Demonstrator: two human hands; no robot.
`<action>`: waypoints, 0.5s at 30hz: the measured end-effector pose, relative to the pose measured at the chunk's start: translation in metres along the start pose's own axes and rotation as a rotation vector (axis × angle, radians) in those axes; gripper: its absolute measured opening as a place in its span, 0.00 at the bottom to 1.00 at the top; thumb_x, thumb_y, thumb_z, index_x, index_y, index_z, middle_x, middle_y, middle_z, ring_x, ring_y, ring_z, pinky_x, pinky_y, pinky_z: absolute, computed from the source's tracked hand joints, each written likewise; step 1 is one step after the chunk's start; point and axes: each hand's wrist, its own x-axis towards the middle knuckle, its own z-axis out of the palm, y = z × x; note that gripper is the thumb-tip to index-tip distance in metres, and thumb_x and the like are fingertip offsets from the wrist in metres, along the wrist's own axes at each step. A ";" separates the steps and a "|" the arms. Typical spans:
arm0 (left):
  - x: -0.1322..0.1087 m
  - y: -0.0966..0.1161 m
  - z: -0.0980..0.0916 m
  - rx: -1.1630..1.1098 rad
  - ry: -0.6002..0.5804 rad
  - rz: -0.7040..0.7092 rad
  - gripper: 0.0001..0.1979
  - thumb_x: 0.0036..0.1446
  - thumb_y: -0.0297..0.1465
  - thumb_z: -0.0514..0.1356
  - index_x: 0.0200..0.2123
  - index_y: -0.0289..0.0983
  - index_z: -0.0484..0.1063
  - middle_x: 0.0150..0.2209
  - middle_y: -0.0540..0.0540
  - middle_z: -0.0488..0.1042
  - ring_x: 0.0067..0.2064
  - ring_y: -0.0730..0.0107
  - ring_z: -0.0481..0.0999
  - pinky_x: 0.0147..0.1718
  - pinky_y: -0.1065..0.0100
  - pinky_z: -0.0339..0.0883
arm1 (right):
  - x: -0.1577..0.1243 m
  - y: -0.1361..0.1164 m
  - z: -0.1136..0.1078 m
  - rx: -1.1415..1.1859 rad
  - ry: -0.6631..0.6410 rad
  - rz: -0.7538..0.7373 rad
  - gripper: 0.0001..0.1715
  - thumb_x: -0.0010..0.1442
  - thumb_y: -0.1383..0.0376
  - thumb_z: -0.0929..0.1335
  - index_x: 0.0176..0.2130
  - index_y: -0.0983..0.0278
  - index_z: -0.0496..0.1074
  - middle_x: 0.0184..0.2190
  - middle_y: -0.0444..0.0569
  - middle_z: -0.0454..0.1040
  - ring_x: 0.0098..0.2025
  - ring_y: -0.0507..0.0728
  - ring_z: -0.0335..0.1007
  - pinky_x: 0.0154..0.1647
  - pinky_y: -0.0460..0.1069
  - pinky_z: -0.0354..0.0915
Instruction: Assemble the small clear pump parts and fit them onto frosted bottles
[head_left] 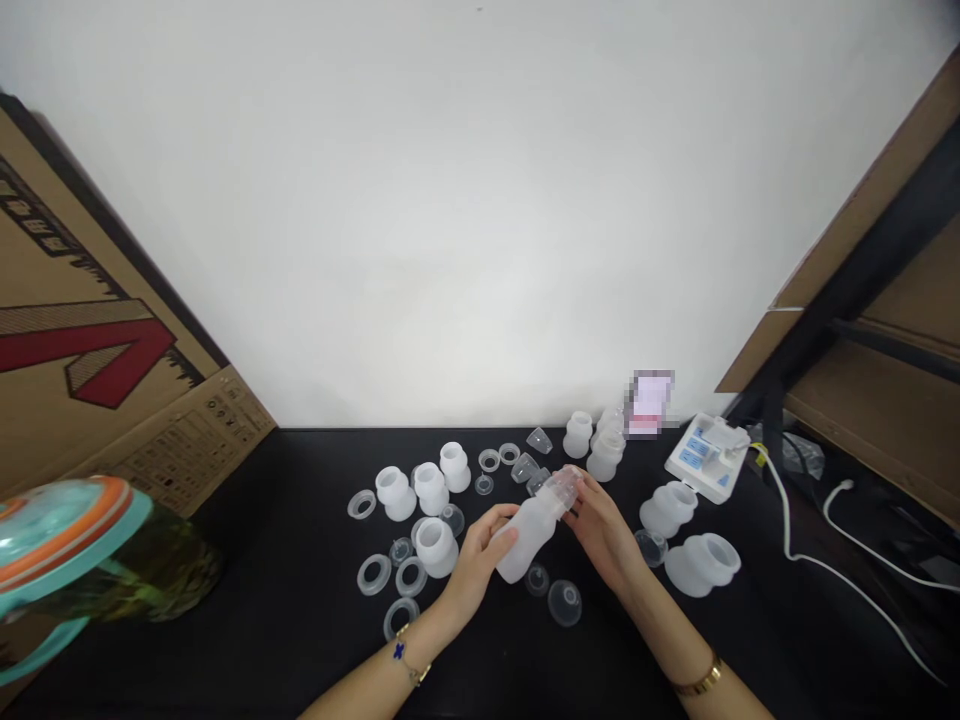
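Note:
A frosted white baby bottle is held tilted above the black table, its top end pointing up to the right. My left hand wraps round the bottle's body, thumb on the near side. At the other end, my right hand has its fingers closed on the clear cap that sits over the bottle's top. Below the bottle lie a clear dome-shaped piece and a smaller clear nipple. Behind it are clear caps and a tapered clear cap.
White open bottles and rings lie to the left. More bottles stand near the wall, and two wide ones lie at right beside a power strip with cables. A large jug is at far left.

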 end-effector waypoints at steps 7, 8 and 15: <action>0.000 0.001 0.000 0.000 -0.018 0.006 0.22 0.58 0.48 0.66 0.46 0.37 0.75 0.31 0.49 0.74 0.29 0.70 0.69 0.27 0.71 0.63 | 0.000 0.000 0.001 -0.015 0.000 0.002 0.18 0.57 0.55 0.78 0.46 0.57 0.78 0.47 0.47 0.81 0.48 0.62 0.75 0.44 0.53 0.68; 0.000 0.001 0.001 0.003 -0.019 0.009 0.22 0.58 0.48 0.66 0.47 0.37 0.75 0.31 0.48 0.74 0.29 0.70 0.69 0.27 0.71 0.63 | 0.000 0.000 0.002 -0.015 0.002 0.002 0.19 0.56 0.55 0.78 0.46 0.57 0.78 0.47 0.47 0.81 0.48 0.62 0.75 0.44 0.53 0.68; 0.000 0.000 0.001 0.005 -0.025 0.004 0.23 0.58 0.48 0.65 0.47 0.36 0.74 0.32 0.47 0.75 0.30 0.70 0.69 0.26 0.72 0.62 | 0.000 0.001 0.000 -0.023 0.002 0.001 0.19 0.56 0.54 0.78 0.46 0.57 0.78 0.47 0.48 0.81 0.49 0.62 0.74 0.44 0.53 0.68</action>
